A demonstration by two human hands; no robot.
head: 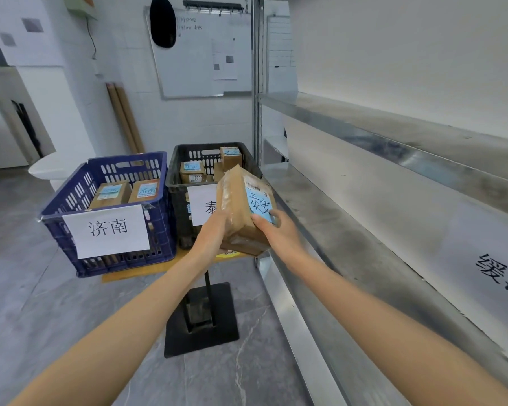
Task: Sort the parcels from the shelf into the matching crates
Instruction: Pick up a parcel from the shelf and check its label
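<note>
Now a brown parcel (237, 213) is gripped in both hands and held tilted on end. It is wrapped in glossy clear tape, and a blue label with black handwriting is seen under a white barcode strip. Its left side is clasped by the left hand (214, 230). Its lower right corner is held by the right hand (279, 233), thumb on the label. Just beyond the hands a black crate (176, 168) is seen, and a blue crate (162, 230) to their left.

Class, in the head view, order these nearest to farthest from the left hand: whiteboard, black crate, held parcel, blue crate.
1. held parcel, in the grip of the left hand
2. black crate, just behind the hand
3. blue crate, off to the left
4. whiteboard, on the far wall
</note>
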